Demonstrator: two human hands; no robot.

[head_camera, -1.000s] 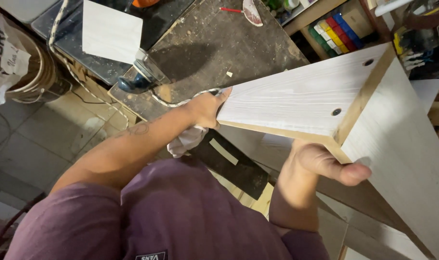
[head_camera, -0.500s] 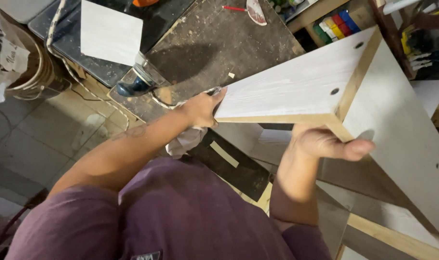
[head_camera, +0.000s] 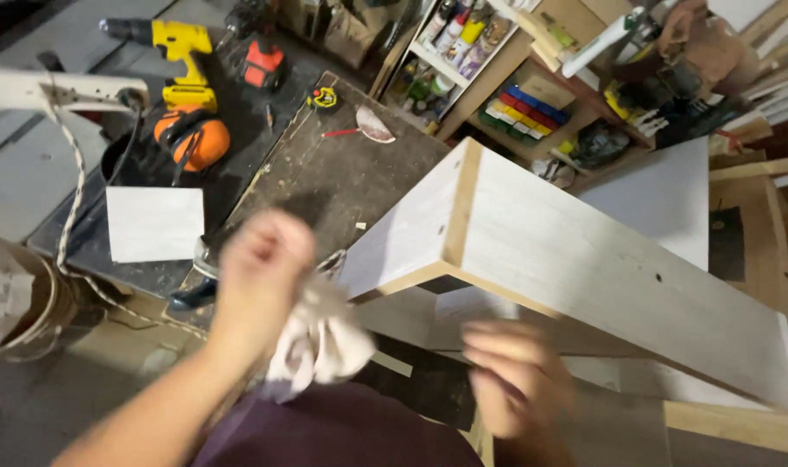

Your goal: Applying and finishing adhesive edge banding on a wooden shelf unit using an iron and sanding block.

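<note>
left hand clenched on a rag, just off the white box corner. right hand blurred, loose, empty, below the box. judgement: steady the box with the right hand, wipe along the grain, rag bunched tight.

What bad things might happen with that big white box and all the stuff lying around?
1. Neither the left hand, which holds a rag, nor the right hand seems to be gripping the white box, so it might tip or slide.
2. The rope trails down toward the floor and could catch a foot.
3. The drill and earmuffs sit near the bench edge; a bump might knock them off.
</note>
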